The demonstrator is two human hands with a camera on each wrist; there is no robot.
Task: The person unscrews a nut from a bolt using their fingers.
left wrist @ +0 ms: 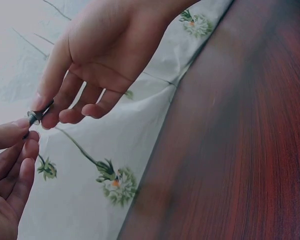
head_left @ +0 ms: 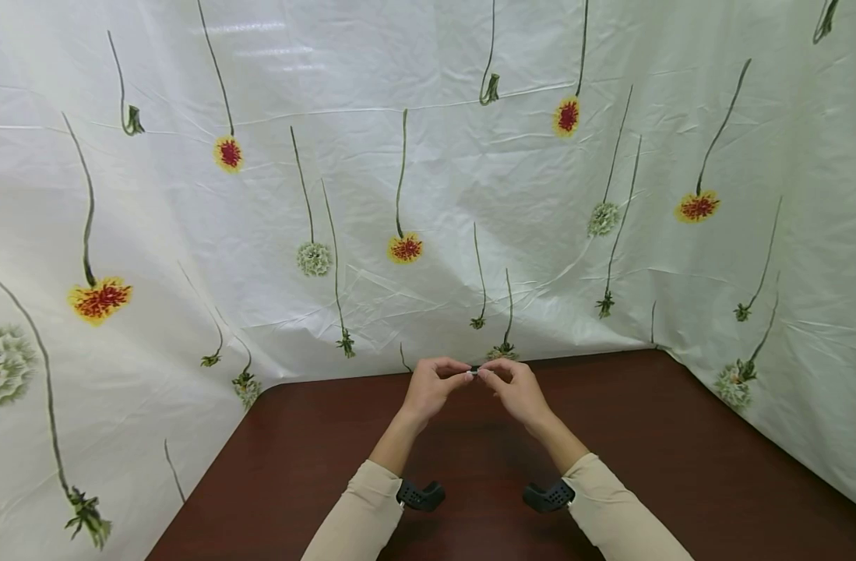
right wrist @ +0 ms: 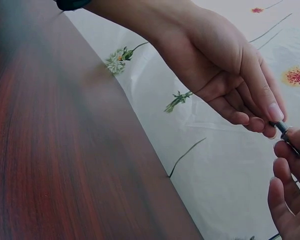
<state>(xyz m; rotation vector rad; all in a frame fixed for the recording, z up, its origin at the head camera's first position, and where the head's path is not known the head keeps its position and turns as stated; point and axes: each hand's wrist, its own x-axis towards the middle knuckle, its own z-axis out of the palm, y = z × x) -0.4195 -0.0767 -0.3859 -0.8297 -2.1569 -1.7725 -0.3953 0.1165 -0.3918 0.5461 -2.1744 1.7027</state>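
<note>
Held up between both hands is a small metal bolt [right wrist: 282, 127] with a threaded shank; a ring [left wrist: 37, 115] sits around it. My left hand [head_left: 428, 388] pinches one end with thumb and forefinger. With the same two fingers, my right hand [head_left: 521, 392] grips the other end, where a dark narrow piece [right wrist: 295, 149] juts out. The fingertips of both hands nearly meet there and hide part of the bolt. In the left wrist view, the other fingers of the right hand [left wrist: 107, 55] are loosely bent.
A dark red-brown wooden table [head_left: 484, 460] lies under the forearms. Behind it and at both sides hangs a white cloth [head_left: 435, 179] printed with flowers. Black wrist bands [head_left: 420, 495] stick inward from both beige sleeves.
</note>
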